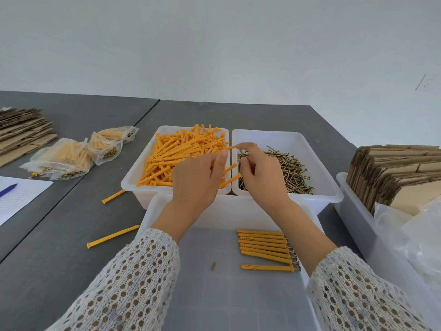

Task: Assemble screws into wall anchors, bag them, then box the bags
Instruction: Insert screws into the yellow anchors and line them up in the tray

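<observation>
My left hand (195,180) is gripping a few orange anchors (230,167) over their bin; my right hand (260,173) is clutching screws (241,161) while pinching one anchor's tip, apparently for insertion. Finished assemblies (265,247) are lying below my right wrist, grouped for bagging.

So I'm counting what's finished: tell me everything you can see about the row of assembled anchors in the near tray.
The assembled anchors are long yellow-orange plastic sleeves, each with a metal screw end poking out on the right. Seven lie side by side, touching, and an eighth lies slightly apart, nearer the person. They rest flat on the floor of the clear plastic tray, right of centre, beside the right forearm. Neither hand touches them.
</observation>
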`<state>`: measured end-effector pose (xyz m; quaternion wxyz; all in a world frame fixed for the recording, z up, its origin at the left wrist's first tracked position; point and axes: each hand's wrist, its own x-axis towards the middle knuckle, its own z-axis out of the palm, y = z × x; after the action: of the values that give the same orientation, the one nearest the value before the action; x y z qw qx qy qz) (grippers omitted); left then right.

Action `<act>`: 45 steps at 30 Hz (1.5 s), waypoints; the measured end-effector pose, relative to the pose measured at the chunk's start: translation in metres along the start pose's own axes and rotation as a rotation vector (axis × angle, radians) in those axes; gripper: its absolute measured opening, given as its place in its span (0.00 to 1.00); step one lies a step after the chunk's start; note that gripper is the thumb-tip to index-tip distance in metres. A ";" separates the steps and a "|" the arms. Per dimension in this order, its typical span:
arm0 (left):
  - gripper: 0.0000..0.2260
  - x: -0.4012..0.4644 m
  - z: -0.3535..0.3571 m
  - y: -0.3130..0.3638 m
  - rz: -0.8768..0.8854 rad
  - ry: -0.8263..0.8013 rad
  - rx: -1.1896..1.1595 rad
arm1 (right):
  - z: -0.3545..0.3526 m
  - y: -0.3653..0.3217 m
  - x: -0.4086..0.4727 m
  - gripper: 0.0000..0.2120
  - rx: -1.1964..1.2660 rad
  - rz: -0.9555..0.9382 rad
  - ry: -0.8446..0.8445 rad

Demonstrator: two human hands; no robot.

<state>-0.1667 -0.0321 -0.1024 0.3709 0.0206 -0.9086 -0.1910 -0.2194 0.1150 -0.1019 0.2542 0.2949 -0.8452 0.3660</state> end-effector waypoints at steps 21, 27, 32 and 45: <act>0.07 0.005 0.005 -0.015 0.095 -0.104 -0.189 | -0.002 -0.006 0.002 0.07 0.206 0.126 -0.028; 0.08 0.004 0.003 -0.012 0.121 -0.151 -0.154 | -0.006 -0.006 0.002 0.07 0.313 0.168 -0.035; 0.08 0.002 0.004 -0.011 0.150 -0.164 -0.152 | -0.005 -0.008 0.002 0.07 0.335 0.166 -0.048; 0.07 0.004 0.003 -0.016 0.154 -0.176 -0.211 | -0.005 -0.008 0.001 0.07 0.367 0.185 -0.078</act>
<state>-0.1736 -0.0469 -0.1072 0.3036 -0.1049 -0.9114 -0.2573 -0.2135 0.1145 -0.0948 0.1285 0.2715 -0.7969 0.5241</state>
